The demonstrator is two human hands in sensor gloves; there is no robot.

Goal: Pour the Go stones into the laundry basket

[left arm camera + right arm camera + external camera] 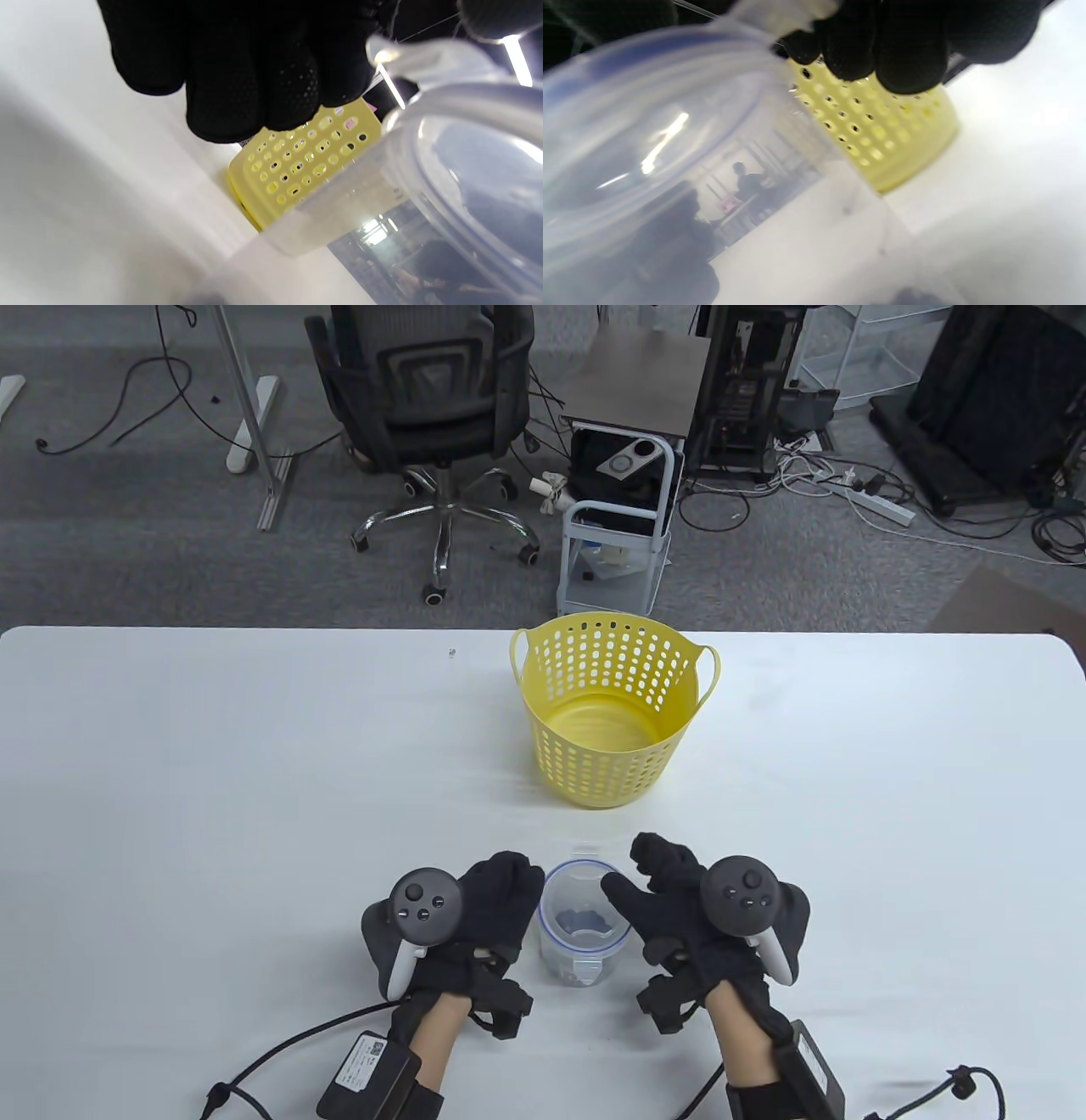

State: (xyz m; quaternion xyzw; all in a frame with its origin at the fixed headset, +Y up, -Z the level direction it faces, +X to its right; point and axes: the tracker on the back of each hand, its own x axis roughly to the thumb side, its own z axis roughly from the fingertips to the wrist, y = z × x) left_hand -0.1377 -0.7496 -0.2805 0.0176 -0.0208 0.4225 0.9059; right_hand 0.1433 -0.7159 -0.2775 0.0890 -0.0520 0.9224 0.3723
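A clear plastic container [585, 916] with a clear lid stands on the white table near the front edge, with dark Go stones [581, 918] in its bottom. The yellow perforated laundry basket [594, 763] stands upright and empty just behind it. My left hand [509, 899] lies against the container's left side, fingers curled [237, 84]. My right hand [636, 874] is at its right side, thumb at the lid's rim, fingers spread [908, 51]. A lid flap [407, 55] sticks up. The container [670, 148] and basket [882, 140] also show in the right wrist view.
A tiny object [451, 652] lies on the table far left of the basket. An office chair [433, 407] and a white cart [615, 534] stand on the floor beyond the table's far edge. Glove cables [280, 1060] trail at the front edge.
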